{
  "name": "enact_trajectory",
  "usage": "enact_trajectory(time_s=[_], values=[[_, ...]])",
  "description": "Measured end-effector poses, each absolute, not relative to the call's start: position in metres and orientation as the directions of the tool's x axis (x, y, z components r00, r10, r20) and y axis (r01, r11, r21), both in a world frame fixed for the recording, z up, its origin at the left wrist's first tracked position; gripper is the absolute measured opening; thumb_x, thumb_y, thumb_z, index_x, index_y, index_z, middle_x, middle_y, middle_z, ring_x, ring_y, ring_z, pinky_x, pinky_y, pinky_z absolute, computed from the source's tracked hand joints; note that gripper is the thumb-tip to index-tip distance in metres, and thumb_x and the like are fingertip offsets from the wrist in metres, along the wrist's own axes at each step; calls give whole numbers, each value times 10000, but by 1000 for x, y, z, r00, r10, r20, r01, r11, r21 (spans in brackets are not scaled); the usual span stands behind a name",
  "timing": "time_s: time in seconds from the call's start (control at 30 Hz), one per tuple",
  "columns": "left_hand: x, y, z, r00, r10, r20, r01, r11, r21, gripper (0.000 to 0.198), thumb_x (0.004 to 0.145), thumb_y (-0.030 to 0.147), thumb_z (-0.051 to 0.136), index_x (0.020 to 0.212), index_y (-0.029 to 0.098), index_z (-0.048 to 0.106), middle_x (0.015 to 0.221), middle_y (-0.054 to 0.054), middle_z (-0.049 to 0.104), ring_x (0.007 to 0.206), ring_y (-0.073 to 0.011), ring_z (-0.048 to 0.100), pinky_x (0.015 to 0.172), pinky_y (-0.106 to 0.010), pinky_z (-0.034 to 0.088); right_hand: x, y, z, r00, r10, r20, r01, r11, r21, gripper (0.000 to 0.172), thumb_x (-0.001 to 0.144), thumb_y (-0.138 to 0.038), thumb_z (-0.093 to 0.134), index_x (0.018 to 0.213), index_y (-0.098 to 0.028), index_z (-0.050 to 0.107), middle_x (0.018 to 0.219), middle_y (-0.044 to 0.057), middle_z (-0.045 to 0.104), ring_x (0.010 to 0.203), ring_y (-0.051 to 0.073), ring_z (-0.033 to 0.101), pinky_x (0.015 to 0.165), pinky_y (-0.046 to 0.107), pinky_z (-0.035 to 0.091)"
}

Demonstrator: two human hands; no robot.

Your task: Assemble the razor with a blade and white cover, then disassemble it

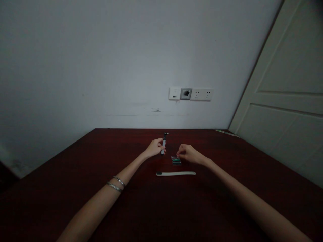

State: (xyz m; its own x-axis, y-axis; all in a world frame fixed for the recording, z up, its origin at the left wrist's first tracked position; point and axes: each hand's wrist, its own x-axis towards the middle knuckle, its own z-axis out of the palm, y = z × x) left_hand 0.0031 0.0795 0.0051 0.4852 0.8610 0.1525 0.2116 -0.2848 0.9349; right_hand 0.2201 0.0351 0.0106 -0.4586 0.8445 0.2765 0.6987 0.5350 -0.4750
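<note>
My left hand (156, 148) is closed around the pale handle of a slim tool (163, 145), held upright with its dark, T-shaped head pointing to the wall. What kind of tool it is, I cannot make out. The fingers of my right hand (189, 153) are pinched together at the upper edge of a small clear packet (176, 160) with greenish contents. Whether they grip the packet or something tiny is too small to see. Nearer to me, a long pale strip (176, 173) with a dark left end lies flat across the table.
The dark red table (126, 208) reaches back to a white wall (113, 60). Socket plates (202, 94) are set in the wall above its far edge. A pale panelled door (290, 87) stands on the right, and a thin strip lies at the far right table edge.
</note>
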Motion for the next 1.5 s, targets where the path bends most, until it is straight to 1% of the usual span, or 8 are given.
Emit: enact_trajectory(time_s=[0.07,0.17,0.4,0.73,0.9,1.23,1.4,1.5], values=[[2,78,5,492,858,149,205,-281,937,136,736,56,503,855,122,499,605,-23,624,510,-109,619,476,-172,458,219,36,6,-463,849,255,683,525,-508,116,726,-201,611,746,-165,720,789,42,591,722,144,554,683,253,428],[1,77,4,502,853,142,194,-271,943,131,737,69,510,856,124,496,612,-24,626,519,-111,621,486,-177,464,217,35,1,-453,848,275,668,527,-525,131,722,-242,631,775,-158,716,807,46,588,739,146,557,688,254,431],[2,75,-2,512,849,130,146,-236,961,122,742,91,522,850,130,484,619,-28,627,512,-113,618,493,-192,465,220,37,-9,-523,805,281,667,591,-453,135,744,-237,618,818,-196,722,823,40,572,747,146,548,712,270,428],[3,73,-2,520,845,124,113,-212,971,133,731,125,562,842,129,488,651,-33,627,512,-124,620,508,-225,481,218,38,-15,-496,823,278,710,568,-416,162,751,-279,608,787,-171,723,814,45,579,750,152,545,712,262,423],[4,75,-2,510,850,133,95,-210,973,162,707,123,589,840,124,497,723,-46,635,496,-117,616,478,-209,468,217,36,-13,-487,827,283,714,563,-417,146,753,-252,597,766,-167,715,806,42,578,755,148,546,719,256,424],[3,73,-1,523,837,160,59,-223,973,158,706,136,594,832,124,501,683,-31,630,514,-108,615,492,-191,461,218,40,-18,-414,873,257,662,483,-573,107,711,-243,622,706,-165,695,808,37,603,730,139,568,684,249,441],[2,72,2,541,824,170,52,-234,971,195,700,174,622,847,120,506,701,-46,638,547,-118,626,497,-188,459,217,39,-7,-391,898,202,597,415,-687,155,717,-269,603,712,-130,672,735,42,631,656,139,569,619,257,443],[1,73,2,546,819,175,53,-242,969,214,700,192,627,862,125,505,724,-52,642,566,-127,635,490,-183,454,218,42,4,-395,896,203,523,401,-752,198,724,-309,595,723,-122,662,715,46,645,661,145,574,647,273,449]])
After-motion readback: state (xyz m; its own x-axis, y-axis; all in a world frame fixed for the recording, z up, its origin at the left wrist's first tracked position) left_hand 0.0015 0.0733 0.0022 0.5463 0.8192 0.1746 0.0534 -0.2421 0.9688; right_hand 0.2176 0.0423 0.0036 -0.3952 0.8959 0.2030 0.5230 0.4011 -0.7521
